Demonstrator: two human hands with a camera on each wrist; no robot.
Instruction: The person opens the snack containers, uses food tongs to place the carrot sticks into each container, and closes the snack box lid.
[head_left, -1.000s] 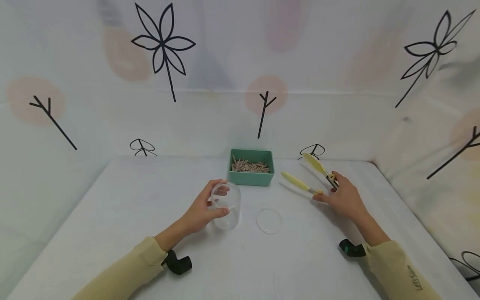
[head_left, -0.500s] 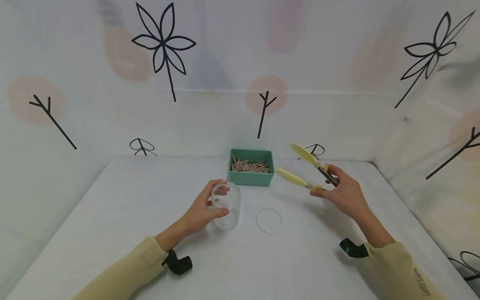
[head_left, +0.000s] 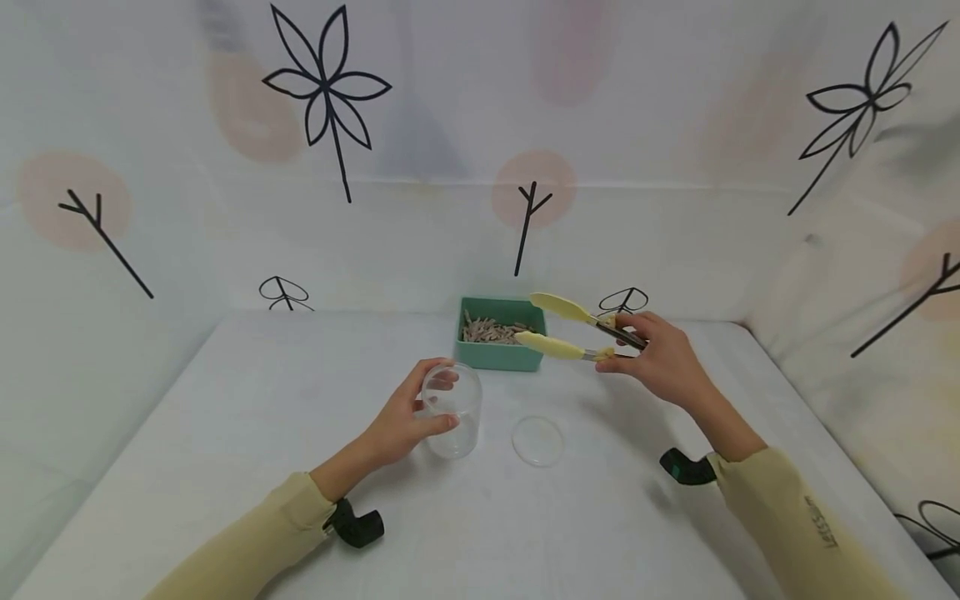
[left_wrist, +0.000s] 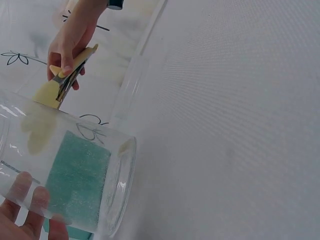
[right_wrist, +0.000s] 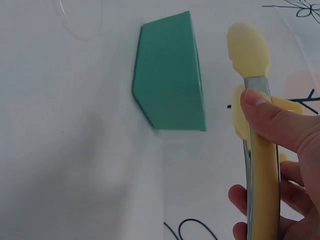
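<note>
- Yellow tongs [head_left: 553,347], spread, in my right hand [head_left: 666,358], fingers curled, near green box [head_left: 491,357], far edge of tabletop [head_left: 480,537].
- Clear cup [head_left: 468,421], clasped by my left hand [head_left: 399,423].

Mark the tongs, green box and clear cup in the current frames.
Tongs [right_wrist: 265,165]: right wrist view, on the yellow handle.
Green box [head_left: 491,357]: head view, on the front outer wall.
Clear cup [head_left: 467,412]: head view, on the side wall.
</note>
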